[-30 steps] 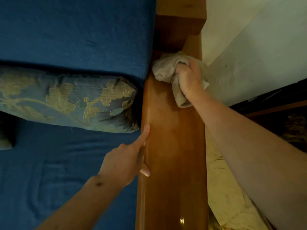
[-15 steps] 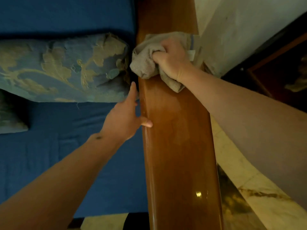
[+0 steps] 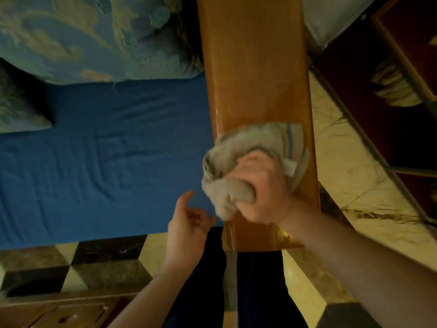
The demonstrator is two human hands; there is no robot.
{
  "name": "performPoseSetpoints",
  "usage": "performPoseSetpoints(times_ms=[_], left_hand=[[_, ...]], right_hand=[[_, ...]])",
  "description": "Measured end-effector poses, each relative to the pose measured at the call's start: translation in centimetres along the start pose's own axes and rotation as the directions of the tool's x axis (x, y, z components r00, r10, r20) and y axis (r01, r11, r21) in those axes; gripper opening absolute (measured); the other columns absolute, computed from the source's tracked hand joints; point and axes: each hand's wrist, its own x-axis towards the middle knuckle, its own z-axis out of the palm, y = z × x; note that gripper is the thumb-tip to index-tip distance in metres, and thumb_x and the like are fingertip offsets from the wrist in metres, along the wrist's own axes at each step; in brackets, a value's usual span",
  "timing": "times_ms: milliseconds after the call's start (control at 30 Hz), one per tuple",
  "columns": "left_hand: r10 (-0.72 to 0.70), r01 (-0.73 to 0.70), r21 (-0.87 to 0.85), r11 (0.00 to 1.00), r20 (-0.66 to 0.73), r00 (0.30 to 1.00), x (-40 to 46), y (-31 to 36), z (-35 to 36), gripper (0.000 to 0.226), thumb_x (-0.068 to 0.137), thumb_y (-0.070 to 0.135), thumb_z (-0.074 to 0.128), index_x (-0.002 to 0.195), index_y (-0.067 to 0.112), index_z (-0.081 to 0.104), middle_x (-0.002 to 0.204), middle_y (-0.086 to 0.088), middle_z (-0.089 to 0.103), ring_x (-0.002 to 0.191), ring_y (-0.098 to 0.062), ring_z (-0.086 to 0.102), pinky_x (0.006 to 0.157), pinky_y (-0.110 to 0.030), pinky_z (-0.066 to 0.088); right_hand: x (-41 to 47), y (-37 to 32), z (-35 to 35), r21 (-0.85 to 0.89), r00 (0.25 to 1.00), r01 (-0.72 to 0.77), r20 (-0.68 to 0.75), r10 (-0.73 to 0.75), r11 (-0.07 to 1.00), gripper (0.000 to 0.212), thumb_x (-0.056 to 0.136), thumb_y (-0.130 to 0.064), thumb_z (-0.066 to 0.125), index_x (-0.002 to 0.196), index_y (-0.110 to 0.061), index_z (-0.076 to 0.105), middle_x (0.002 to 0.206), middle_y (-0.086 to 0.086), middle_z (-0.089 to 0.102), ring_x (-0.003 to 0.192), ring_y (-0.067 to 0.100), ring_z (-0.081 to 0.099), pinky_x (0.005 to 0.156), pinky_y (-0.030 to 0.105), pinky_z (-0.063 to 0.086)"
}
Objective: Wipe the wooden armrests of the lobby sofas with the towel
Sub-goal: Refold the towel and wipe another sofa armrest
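Observation:
A glossy brown wooden armrest [image 3: 255, 67] runs from the top of the view down to its front end near my legs. My right hand [image 3: 260, 190] is shut on a bunched beige towel [image 3: 238, 150] with a blue stripe, pressed on the armrest close to that front end. My left hand [image 3: 189, 223] hovers just left of the armrest over the seat's front edge, fingers loosely curled, holding nothing and touching neither wood nor towel.
The blue sofa seat [image 3: 106, 157] lies left of the armrest, with a floral cushion [image 3: 94, 36] at the back. Marble floor [image 3: 350, 176] and a dark red rug [image 3: 390, 95] lie to the right. Checkered tiles [image 3: 94, 261] and a wooden table edge [image 3: 59, 311] sit at the lower left.
My right hand has dragged the towel along the armrest from its back end toward the front end. My left hand has come off the armrest's side and drawn back.

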Motion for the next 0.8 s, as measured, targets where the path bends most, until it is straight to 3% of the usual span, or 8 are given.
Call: performPoseSetpoints(times_ms=[133, 200, 300, 433, 533, 600, 700, 800], left_hand=[[-0.017, 0.017, 0.037, 0.999, -0.01, 1.0, -0.9, -1.4, -0.4, 0.05, 0.085, 0.007, 0.077, 0.12, 0.034, 0.054, 0.081, 0.009, 0.075, 0.074, -0.002, 0.071, 0.074, -0.024, 0.055], [0.016, -0.016, 0.02, 1.0, -0.003, 1.0, -0.7, -1.0, -0.4, 0.045, 0.084, 0.01, 0.079, 0.111, 0.038, 0.057, 0.08, 0.01, 0.075, 0.074, -0.003, 0.072, 0.068, -0.016, 0.052], [0.107, -0.107, -0.013, 0.994, -0.003, 0.994, 0.4, 1.1, -0.4, 0.033, 0.094, 0.012, 0.069, 0.11, 0.039, 0.057, 0.08, 0.009, 0.076, 0.075, -0.006, 0.072, 0.067, -0.012, 0.052], [0.31, -0.307, 0.06, 0.95, -0.05, 0.949, 2.9, 6.1, -0.6, 0.02, 0.101, 0.022, 0.059, 0.115, 0.036, 0.056, 0.086, 0.008, 0.07, 0.081, -0.004, 0.068, 0.068, -0.013, 0.052], [0.563, -0.552, 0.284, 0.784, 0.048, 0.825, 5.6, 10.8, -0.9, 0.032, 0.095, 0.026, 0.067, 0.126, 0.029, 0.057, 0.111, 0.009, 0.054, 0.093, -0.001, 0.056, 0.075, -0.011, 0.049], [0.619, -0.615, 0.368, 0.698, 0.123, 0.776, 8.0, 14.0, -1.1, 0.039, 0.093, 0.027, 0.071, 0.129, 0.022, 0.059, 0.118, 0.007, 0.047, 0.1, -0.003, 0.052, 0.084, -0.014, 0.048], [0.575, -0.568, 0.396, 0.721, 0.116, 0.81, 12.2, 19.2, -2.0, 0.054, 0.085, 0.029, 0.078, 0.134, 0.021, 0.055, 0.121, 0.005, 0.047, 0.108, -0.009, 0.053, 0.088, -0.018, 0.044], [0.468, -0.508, 0.448, 0.736, 0.206, 0.859, 15.4, 23.2, -2.0, 0.088, 0.075, 0.036, 0.084, 0.149, 0.027, 0.038, 0.135, -0.001, 0.047, 0.119, -0.018, 0.052, 0.097, -0.029, 0.045]], right_hand=[[-9.1, -2.0, 1.4, 0.039, 0.996, -0.086, 0.036, 0.085, 0.996, 0.021, 0.073, -0.026, 0.061, 0.081, -0.015, 0.076, 0.081, -0.003, 0.076, 0.078, 0.013, 0.069, 0.09, 0.039, 0.05], [-12.4, -2.6, 1.2, 0.085, 0.985, -0.14, 0.114, 0.13, 0.986, 0.022, 0.075, -0.029, 0.063, 0.086, -0.017, 0.078, 0.087, -0.007, 0.077, 0.086, 0.005, 0.07, 0.091, 0.037, 0.05], [-13.7, -2.4, -0.1, 0.148, 0.954, -0.206, 0.25, 0.165, 0.967, 0.014, 0.082, -0.032, 0.069, 0.086, -0.023, 0.08, 0.09, -0.014, 0.078, 0.089, -0.001, 0.07, 0.092, 0.03, 0.049], [-13.2, -2.0, -0.6, 0.175, 0.948, -0.246, 0.249, 0.199, 0.953, 0.021, 0.082, -0.037, 0.066, 0.084, -0.022, 0.081, 0.084, -0.011, 0.078, 0.08, 0.004, 0.071, 0.091, 0.022, 0.049], [-11.9, -1.1, -0.9, 0.151, 0.974, -0.191, 0.154, 0.167, 0.97, 0.017, 0.08, -0.031, 0.062, 0.079, -0.021, 0.076, 0.074, -0.007, 0.074, 0.071, 0.007, 0.067, 0.085, 0.029, 0.053], [-8.7, 0.5, -1.6, 0.13, 0.995, -0.095, -0.013, 0.097, 0.987, 0.009, 0.079, -0.023, 0.059, 0.075, -0.024, 0.067, 0.067, -0.007, 0.067, 0.066, 0.006, 0.06, 0.078, 0.031, 0.053], [-0.9, 3.2, -3.8, 0.134, 0.963, -0.015, -0.266, 0.05, 0.991, 0.013, 0.077, -0.013, 0.052, 0.068, -0.016, 0.061, 0.064, -0.009, 0.053, 0.061, 0.002, 0.046, 0.073, 0.02, 0.045], [7.6, 5.2, -6.6, 0.098, 0.949, -0.042, -0.306, 0.07, 0.994, 0.019, 0.075, -0.009, 0.05, 0.059, -0.015, 0.058, 0.055, -0.006, 0.052, 0.049, 0.003, 0.045, 0.061, 0.015, 0.041]])
